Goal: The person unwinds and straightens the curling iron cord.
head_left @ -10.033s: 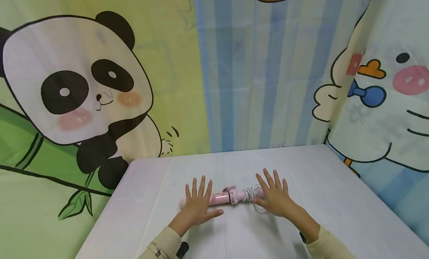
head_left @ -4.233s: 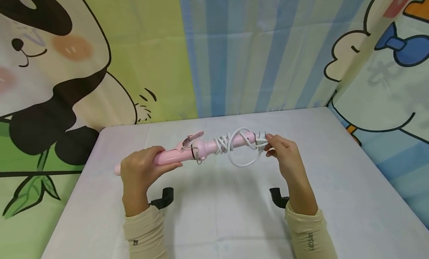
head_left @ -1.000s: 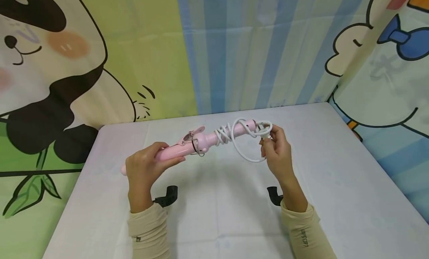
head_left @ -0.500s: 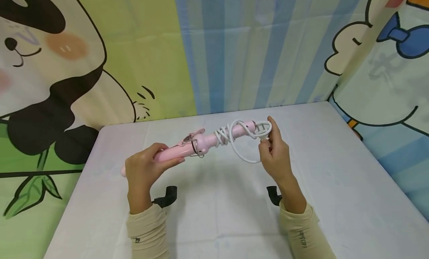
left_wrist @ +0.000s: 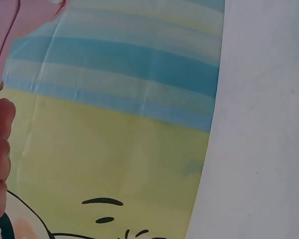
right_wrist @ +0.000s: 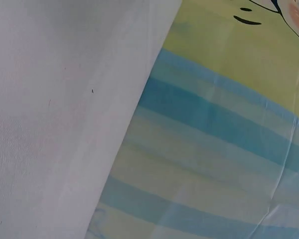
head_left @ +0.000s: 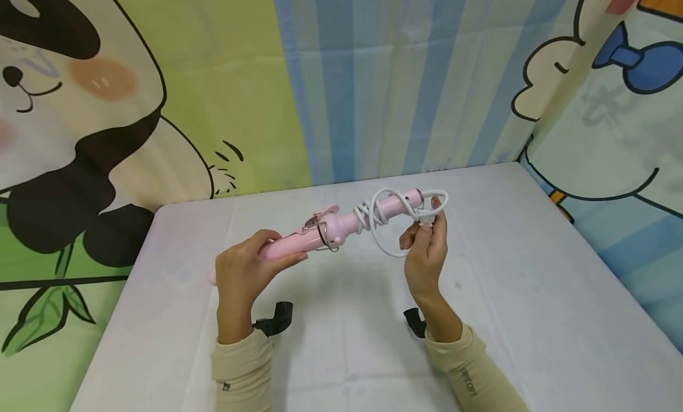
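A pink curling iron (head_left: 299, 243) is held above the table, tilted with its handle end up to the right. My left hand (head_left: 248, 275) grips the barrel; in the left wrist view its fingertips (left_wrist: 2, 149) curl along the pink edge. A metal stand and clamp lever sit mid-length. White cord (head_left: 369, 215) is coiled round the handle, with a loose loop hanging under it. By the handle's end my right hand (head_left: 427, 258) pinches the white plug (head_left: 425, 215) between thumb and fingers. The right wrist view shows neither hand nor iron.
The white table (head_left: 341, 353) lies below both hands. A striped curtain (head_left: 373, 80) with cartoon prints hangs along its back edge and sides. Black wrist mounts (head_left: 275, 318) jut inward from both wrists.
Ten seconds ago the iron lay on the table under spread hands; it was then lifted. Over the last second it shifted slightly right, and the right hand turned, its fingers regripping around the plug.
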{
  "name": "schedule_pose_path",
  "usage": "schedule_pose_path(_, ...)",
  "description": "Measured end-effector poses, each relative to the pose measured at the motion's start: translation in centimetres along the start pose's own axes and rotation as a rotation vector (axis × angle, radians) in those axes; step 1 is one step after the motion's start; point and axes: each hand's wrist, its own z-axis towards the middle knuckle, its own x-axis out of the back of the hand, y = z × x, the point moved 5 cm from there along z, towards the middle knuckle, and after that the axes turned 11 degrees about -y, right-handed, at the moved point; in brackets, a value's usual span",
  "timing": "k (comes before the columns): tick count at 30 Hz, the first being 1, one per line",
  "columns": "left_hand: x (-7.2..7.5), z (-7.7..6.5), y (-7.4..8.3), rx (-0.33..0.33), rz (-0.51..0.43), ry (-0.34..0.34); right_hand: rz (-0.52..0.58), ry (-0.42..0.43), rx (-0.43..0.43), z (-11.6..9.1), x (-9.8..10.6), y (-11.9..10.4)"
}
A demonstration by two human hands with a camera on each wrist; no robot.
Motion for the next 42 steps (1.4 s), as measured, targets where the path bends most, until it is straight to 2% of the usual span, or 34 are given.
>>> schedule_pose_path(4,0.0,0.0,0.0,0.005,-0.041,-0.040,0.141,0.006,0.030,0.4,-0.1,-0.5)
schedule_pose_path(7,0.2,0.1,-0.2,0.014,-0.024,-0.035,0.143,0.046,-0.003,0.7,0.3,-0.7)
schedule_pose_path(11,0.7,0.0,-0.7,0.052,0.007,0.012,0.127,0.092,-0.020,0.7,0.9,-0.6)
schedule_pose_path(14,0.8,-0.2,-1.0,0.075,0.006,0.024,0.076,0.086,0.047,0.5,1.2,-0.9)
schedule_pose_path(18,0.6,0.0,-1.2,0.081,0.019,0.021,0.036,0.020,0.153,0.2,0.7,-1.6)
schedule_pose_path(25,0.5,0.0,-1.1,0.040,0.087,0.031,0.031,-0.060,0.258,-0.1,-0.2,-2.8)
schedule_pose_path(32,0.5,-0.1,-1.1,0.012,0.111,0.011,0.009,-0.098,0.237,0.5,0.1,-3.7)
schedule_pose_path(36,0.4,-0.1,-1.1,0.007,0.117,-0.011,-0.024,-0.045,0.208,0.9,1.1,-4.3)
schedule_pose_path(42,0.2,-0.1,-1.1,-0.013,0.103,-0.053,-0.158,0.008,0.138,1.8,3.3,-4.6)
